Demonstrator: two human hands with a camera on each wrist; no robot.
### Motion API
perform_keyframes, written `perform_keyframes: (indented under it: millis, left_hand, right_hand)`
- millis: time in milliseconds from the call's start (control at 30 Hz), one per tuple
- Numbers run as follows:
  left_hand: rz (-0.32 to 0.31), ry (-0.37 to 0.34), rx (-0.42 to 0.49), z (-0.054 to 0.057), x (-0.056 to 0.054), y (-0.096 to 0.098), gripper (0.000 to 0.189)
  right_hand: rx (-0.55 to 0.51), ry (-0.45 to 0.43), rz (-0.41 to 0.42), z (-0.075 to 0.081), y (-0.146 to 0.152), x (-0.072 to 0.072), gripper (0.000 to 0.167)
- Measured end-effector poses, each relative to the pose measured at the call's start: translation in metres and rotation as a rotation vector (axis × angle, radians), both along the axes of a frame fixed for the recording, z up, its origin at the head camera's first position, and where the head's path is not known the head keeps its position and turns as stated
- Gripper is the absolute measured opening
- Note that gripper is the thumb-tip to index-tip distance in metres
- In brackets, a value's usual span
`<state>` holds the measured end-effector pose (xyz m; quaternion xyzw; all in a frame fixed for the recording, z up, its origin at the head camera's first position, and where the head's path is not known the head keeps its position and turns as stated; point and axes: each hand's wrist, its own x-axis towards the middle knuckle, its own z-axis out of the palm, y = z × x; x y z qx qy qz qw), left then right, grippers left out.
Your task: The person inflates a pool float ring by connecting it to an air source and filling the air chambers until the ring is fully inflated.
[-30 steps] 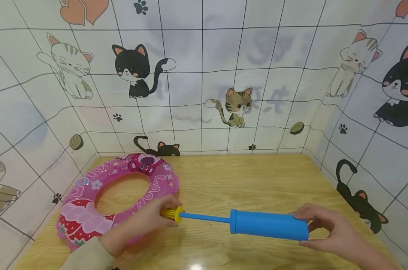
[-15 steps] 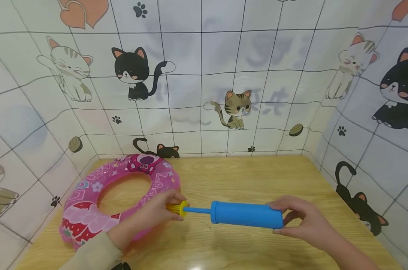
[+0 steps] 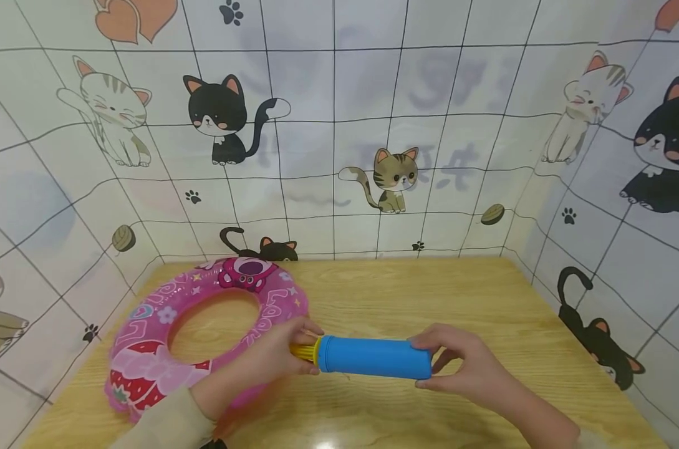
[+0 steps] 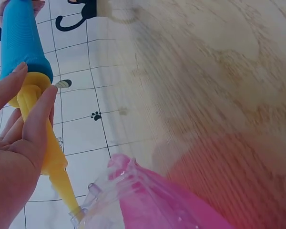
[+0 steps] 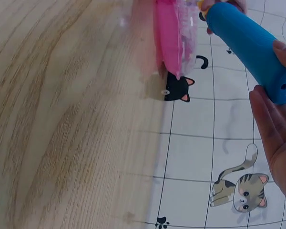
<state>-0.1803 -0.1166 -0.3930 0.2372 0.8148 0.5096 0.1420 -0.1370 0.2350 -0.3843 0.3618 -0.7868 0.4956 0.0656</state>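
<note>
A blue hand pump (image 3: 367, 357) lies level between both hands, over the front of the table. My left hand (image 3: 283, 352) grips its yellow nozzle end (image 3: 304, 352); in the left wrist view the yellow nozzle (image 4: 63, 186) runs down to the clear valve (image 4: 81, 214) of the swim ring. My right hand (image 3: 457, 358) holds the far end of the blue barrel (image 5: 250, 47), thumb on one side and fingers on the other; small holes show in its end face. The barrel sits right against the yellow part, with no blue rod showing between. The pink swim ring (image 3: 143, 349) lies behind the left forearm.
The wooden table (image 3: 406, 293) extends behind and to the right of the pump. A white sheet (image 3: 333, 125) with a grid and cartoon cats walls off the back and both sides.
My right hand has moved left with the blue barrel, and the blue rod has slid fully into it. My left hand has shifted slightly right, and the swim ring with it.
</note>
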Motion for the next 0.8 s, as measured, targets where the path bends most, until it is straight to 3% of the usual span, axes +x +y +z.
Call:
perform_keyframes:
  millis: [200,400,800]
  left_hand:
    - [-0.014,0.054,-0.056,-0.004,-0.004,-0.004,0.046]
    - [-0.029,0.099,-0.099,-0.005,-0.008,-0.013,0.043]
    - [-0.035,0.107,-0.134,-0.004,-0.013,-0.032,0.035]
  right_hand:
    - [0.066,0.035,-0.002,0.002,-0.003,0.001,0.049]
    - [0.083,0.068,-0.021,0.007,0.011,0.006,0.052]
    - [0.158,0.072,-0.176,0.015,0.062,0.022,0.056]
